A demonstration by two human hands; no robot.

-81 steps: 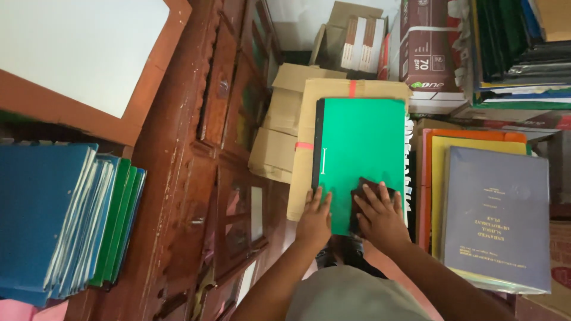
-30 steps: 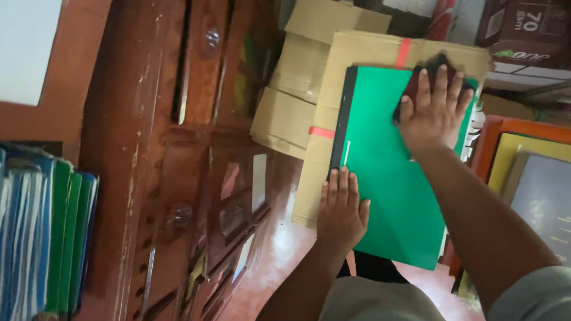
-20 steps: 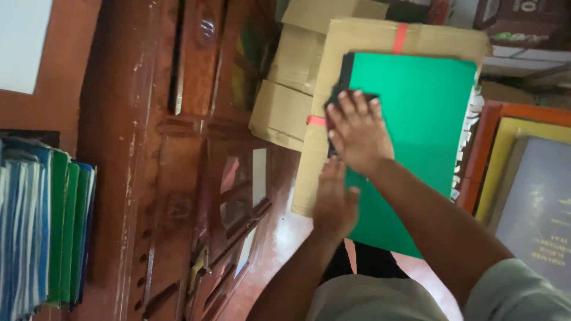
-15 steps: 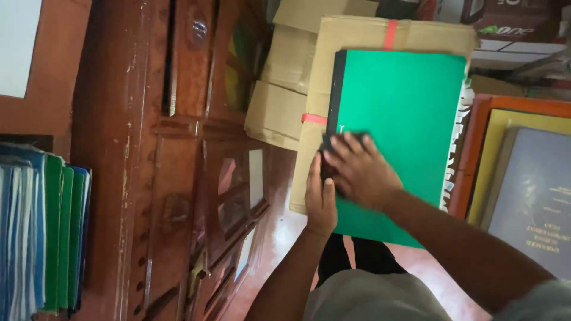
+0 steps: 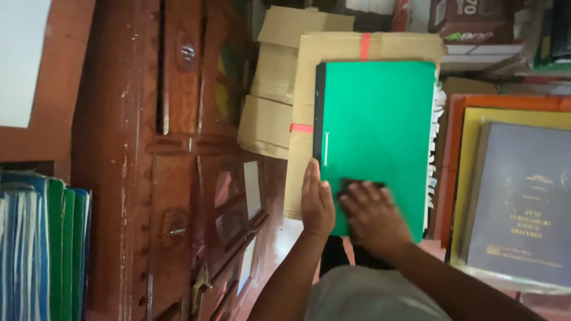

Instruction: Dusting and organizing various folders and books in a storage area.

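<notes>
A green folder [image 5: 375, 119] with a black spine lies flat on a stack of cardboard [image 5: 306, 89]. My right hand [image 5: 373, 219] presses down on the folder's near end, with a dark cloth [image 5: 358, 183] showing just beyond the fingertips. My left hand [image 5: 317, 202] lies flat with fingers together against the folder's left spine edge, beside the right hand. White tabbed sheets [image 5: 437, 137] stick out along the folder's right side.
A dark wooden cabinet [image 5: 119, 178] with carved doors fills the left. Blue and green files [image 5: 41, 249] stand at the lower left. A grey-blue book [image 5: 523, 202] on yellow and orange folders lies to the right. Boxes [image 5: 476, 21] are stacked behind.
My right hand has slid with the dark cloth from the folder's far end down to its near end. My left hand has stayed at the folder's left edge.
</notes>
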